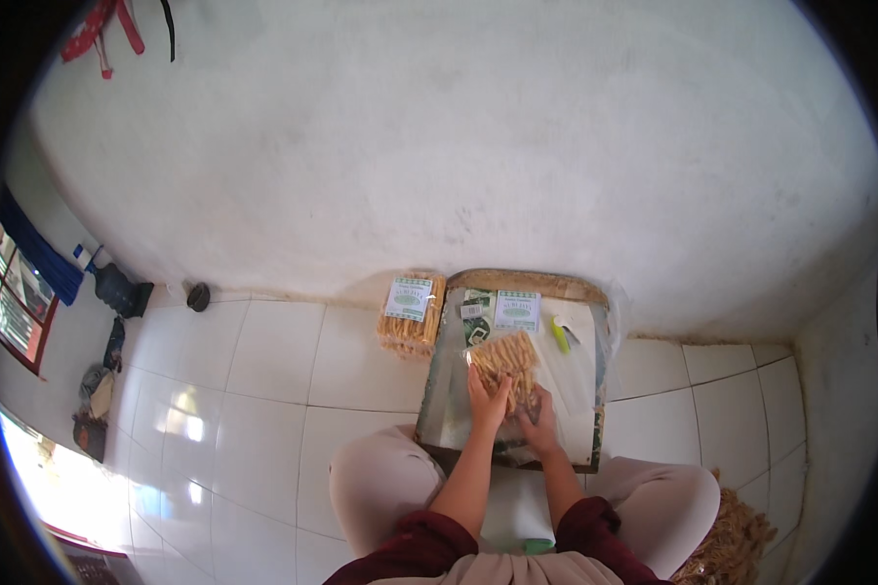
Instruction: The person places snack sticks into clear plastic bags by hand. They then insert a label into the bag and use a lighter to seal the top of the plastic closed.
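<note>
A clear plastic bag of brown stick snacks (507,358) lies over the low worn table (527,281), held between both hands. My left hand (489,395) grips its left side, and my right hand (539,420) holds its lower right part. Beyond the bag, a printed paper label (517,311) rests on the tabletop. To its right is a green-handled tool (560,335), its kind unclear. Flat clear plastic bags (567,376) lie right of the held bag. A green and white printed packet (477,318) is left of the label.
Packed snack bags with a label (410,311) stand on the tiled floor left of the table, by the wall. A pile of loose brown sticks (735,537) lies beyond the right knee. A water jug (117,285) and a dark bowl (198,297) are at the far left.
</note>
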Motion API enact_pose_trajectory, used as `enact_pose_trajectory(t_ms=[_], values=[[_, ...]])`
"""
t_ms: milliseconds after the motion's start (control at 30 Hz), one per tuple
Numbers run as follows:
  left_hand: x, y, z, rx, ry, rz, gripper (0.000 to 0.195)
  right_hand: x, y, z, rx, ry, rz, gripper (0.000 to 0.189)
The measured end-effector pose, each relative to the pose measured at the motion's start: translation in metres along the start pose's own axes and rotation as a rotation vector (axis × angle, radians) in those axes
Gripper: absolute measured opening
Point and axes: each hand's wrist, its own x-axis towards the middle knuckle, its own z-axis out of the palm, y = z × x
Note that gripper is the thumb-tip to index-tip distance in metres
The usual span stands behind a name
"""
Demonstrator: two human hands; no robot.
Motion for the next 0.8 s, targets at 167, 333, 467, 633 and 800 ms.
enact_pose_trajectory(t_ms=[167,333,467,633,800], values=[[0.016,-0.026,0.001,-0.151,-0.038,0.002,0.09,0.004,0.005,-0.008,0.002,-0.129,-0.041,0.062],[0.02,-0.018,0.002,-0.236,-0.071,-0.129,0.084,0.002,0.007,-0.007,-0.173,-0.048,-0.01,0.056],[0.019,-0.02,-0.004,-0.395,-0.066,-0.139,0.07,-0.003,0.003,-0.004,-0.196,0.022,-0.001,0.048],[0.016,-0.008,0.002,-0.633,-0.033,-0.194,0.056,0.003,0.016,0.003,-0.347,0.147,-0.193,0.046],[0.022,-0.019,-0.004,-0.687,0.01,-0.182,0.052,0.002,-0.003,0.005,-0.207,0.049,-0.077,0.061]])
